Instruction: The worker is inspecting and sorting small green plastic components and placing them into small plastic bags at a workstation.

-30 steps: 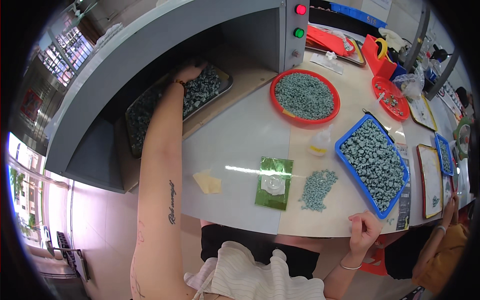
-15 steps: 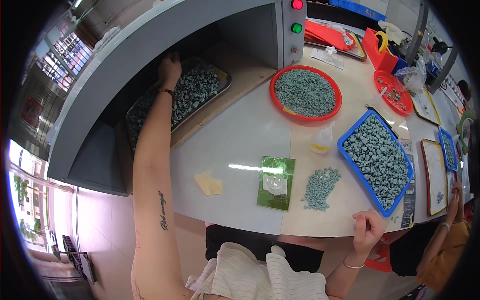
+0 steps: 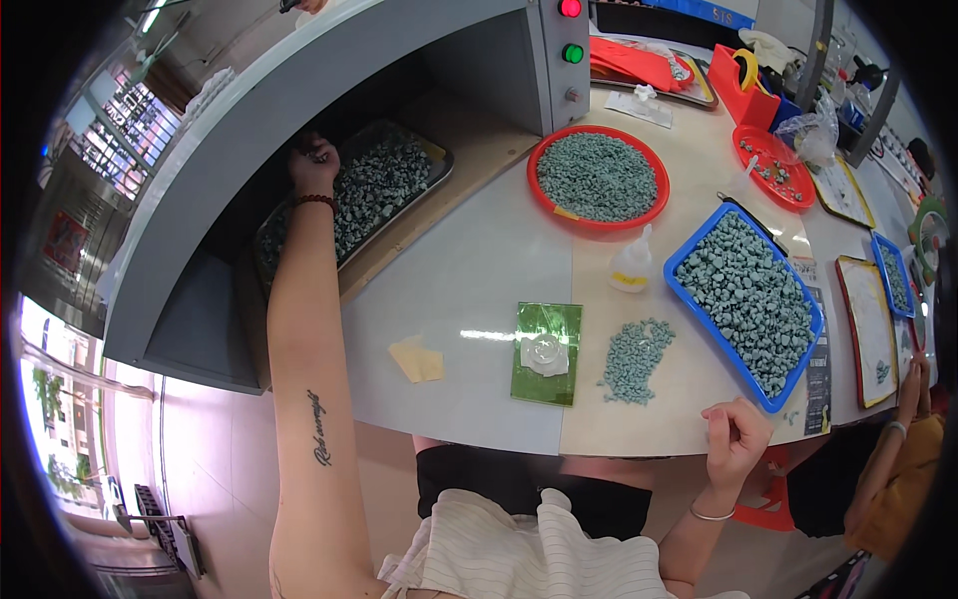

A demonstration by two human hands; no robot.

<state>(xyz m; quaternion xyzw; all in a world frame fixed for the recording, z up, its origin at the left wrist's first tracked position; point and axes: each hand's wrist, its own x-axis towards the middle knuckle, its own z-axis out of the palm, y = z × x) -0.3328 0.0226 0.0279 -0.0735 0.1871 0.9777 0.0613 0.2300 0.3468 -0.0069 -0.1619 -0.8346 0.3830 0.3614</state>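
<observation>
Left hand (image 3: 315, 170), curled, hold unclear, has shifted left along the dark rectangular metal tray (image 3: 442, 178)'s far edge; right hand (image 3: 736, 439) stays fisted.

Pale worktable (image 3: 429, 299), round red tray (image 3: 664, 185), blue tray (image 3: 724, 342), translucent bottle (image 3: 630, 265), loose grey-green stones (image 3: 636, 359), shiny green square (image 3: 547, 387), yellowish paper (image 3: 417, 361)

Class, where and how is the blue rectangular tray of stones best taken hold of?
Probably midway along both long rims of the blue rectangular tray, one hand from its left, one from its right. It is longer than wide and filled with grey-green stones, so opposite holds should keep it level. The right hand is near its closest corner.
</observation>
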